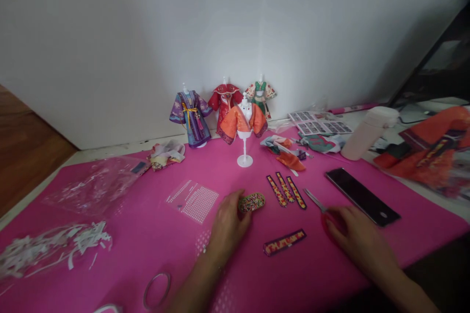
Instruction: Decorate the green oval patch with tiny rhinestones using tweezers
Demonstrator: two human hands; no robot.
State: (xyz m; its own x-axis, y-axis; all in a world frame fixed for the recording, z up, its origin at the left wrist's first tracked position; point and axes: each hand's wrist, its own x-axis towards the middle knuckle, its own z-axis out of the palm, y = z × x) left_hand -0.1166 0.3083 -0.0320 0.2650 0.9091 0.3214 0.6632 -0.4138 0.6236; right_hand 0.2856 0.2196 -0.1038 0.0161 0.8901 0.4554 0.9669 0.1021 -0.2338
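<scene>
My left hand (228,222) has its thumb and fingertips closed at the left end of a small oval piece (254,201) covered in many-coloured specks; I cannot tell whether they are beads in a shallow box. The fingers of my right hand (352,232) are curled over the red handles of scissors (315,199), whose blades point up and left on the pink mat. Between the hands lies a patterned fabric strip (285,242) with a dark border. Three similar strips (285,190) lie side by side farther back.
Doll outfits on stands, such as an orange top (244,122), line the wall. A black phone (362,195) and a pale bottle (369,134) are on the right. A sheet of white dots (193,200), a plastic bag (103,183), paper scraps (82,242) and a ring (156,290) lie left.
</scene>
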